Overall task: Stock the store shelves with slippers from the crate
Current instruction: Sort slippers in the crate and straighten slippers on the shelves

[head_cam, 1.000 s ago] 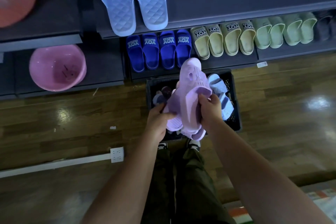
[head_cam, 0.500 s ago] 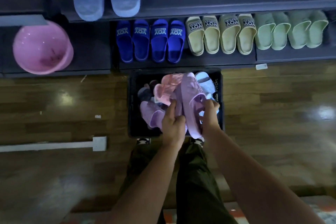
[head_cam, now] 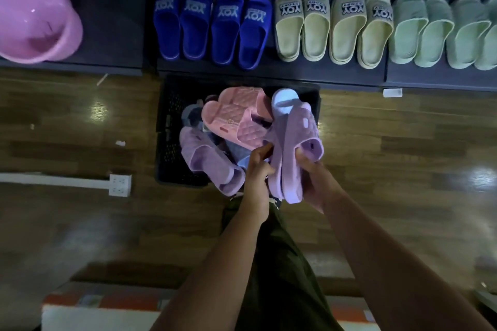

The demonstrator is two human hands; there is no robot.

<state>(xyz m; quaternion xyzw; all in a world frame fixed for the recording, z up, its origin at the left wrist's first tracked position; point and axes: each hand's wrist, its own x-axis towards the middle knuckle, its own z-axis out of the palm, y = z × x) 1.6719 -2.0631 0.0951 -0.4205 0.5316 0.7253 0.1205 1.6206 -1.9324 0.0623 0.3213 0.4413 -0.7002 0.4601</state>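
A black crate (head_cam: pixel 170 126) stands on the floor against the low shelf (head_cam: pixel 269 74). It holds several slippers: a pink quilted pair (head_cam: pixel 234 115), a purple slipper (head_cam: pixel 207 161) and a light blue one (head_cam: pixel 285 101). Over the crate's right side I hold a purple slipper pair (head_cam: pixel 290 150) on edge. My right hand (head_cam: pixel 312 177) grips its right side, fingers under the strap. My left hand (head_cam: pixel 258 169) pinches its left edge. The shelf carries blue slippers (head_cam: pixel 212 27), beige slippers (head_cam: pixel 333 27) and green slippers (head_cam: pixel 443 32) in a row.
A pink plastic basin (head_cam: pixel 35 16) sits on the shelf at the left. A white power strip (head_cam: pixel 119 185) and its cable cover lie on the wooden floor left of the crate. My legs in dark trousers (head_cam: pixel 279 263) stand just behind the crate.
My head has tilted down, so the upper shelf has left the view. The purple pair came down from in front of the shelf to just over the crate, still in both hands.
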